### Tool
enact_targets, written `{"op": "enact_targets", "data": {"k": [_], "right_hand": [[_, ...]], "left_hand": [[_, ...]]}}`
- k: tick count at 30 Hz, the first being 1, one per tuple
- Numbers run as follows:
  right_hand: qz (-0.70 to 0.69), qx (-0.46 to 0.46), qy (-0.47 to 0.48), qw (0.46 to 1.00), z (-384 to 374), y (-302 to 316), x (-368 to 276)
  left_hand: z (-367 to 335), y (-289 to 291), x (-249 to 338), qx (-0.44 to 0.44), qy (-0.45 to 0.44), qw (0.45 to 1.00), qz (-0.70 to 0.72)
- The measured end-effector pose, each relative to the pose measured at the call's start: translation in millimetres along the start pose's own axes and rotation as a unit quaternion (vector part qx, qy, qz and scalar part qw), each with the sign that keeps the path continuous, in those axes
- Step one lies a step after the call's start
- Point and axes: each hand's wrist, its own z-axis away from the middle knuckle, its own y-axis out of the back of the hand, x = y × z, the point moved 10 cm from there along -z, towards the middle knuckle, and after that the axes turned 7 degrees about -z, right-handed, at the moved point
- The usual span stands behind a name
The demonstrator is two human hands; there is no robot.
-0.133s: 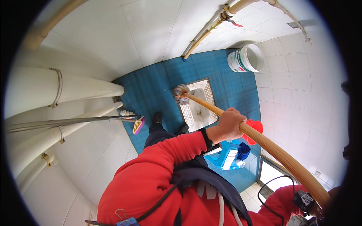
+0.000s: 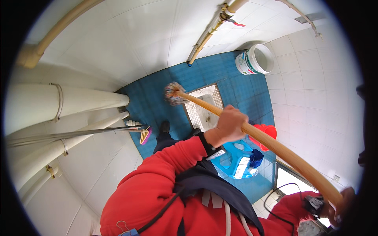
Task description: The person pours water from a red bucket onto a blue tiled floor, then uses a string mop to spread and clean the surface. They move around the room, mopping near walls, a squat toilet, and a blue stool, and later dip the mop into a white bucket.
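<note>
A string mop with a multicoloured head (image 2: 173,93) and a long wooden handle (image 2: 283,151) runs from the middle of the scene to the lower right. My left hand (image 2: 230,122) is wrapped round the handle partway along. At the lower right my right hand (image 2: 341,204) grips near the handle's upper end, partly in shadow. The mop head is at the blue tiled floor (image 2: 151,88), just left of a white squat toilet (image 2: 193,115) with textured foot rests. The handle crosses over the toilet.
A white bucket (image 2: 261,59) stands in the far right corner. Near my body are a red bucket (image 2: 267,133) and a blue plastic stool (image 2: 226,157) with a dark blue cloth (image 2: 256,158). Pipes (image 2: 67,100) and a purple broom (image 2: 146,135) line the left wall.
The mop head has swept left, from the toilet's edge onto the blue floor. My left hand has shifted slightly left and farther away with the handle.
</note>
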Motion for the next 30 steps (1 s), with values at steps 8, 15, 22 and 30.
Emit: {"op": "enact_targets", "data": {"k": [8, 15, 22, 30], "right_hand": [[0.099, 0.155, -0.148, 0.972, 120, 72, 290], [0.066, 0.337, -0.103, 0.934, 173, 203, 284], [0.150, 0.328, -0.054, 0.931, 176, 232, 255], [0.307, 0.393, -0.043, 0.866, 226, 257, 237]], "left_hand": [[35, -71, -182, 0.124, 0.179, 0.955, -0.200], [17, -227, -196, 0.061, 0.107, 0.980, -0.159], [-35, -313, -177, 0.057, 0.071, 0.994, -0.066], [-44, -446, -150, -0.117, -0.022, 0.992, 0.051]]}}
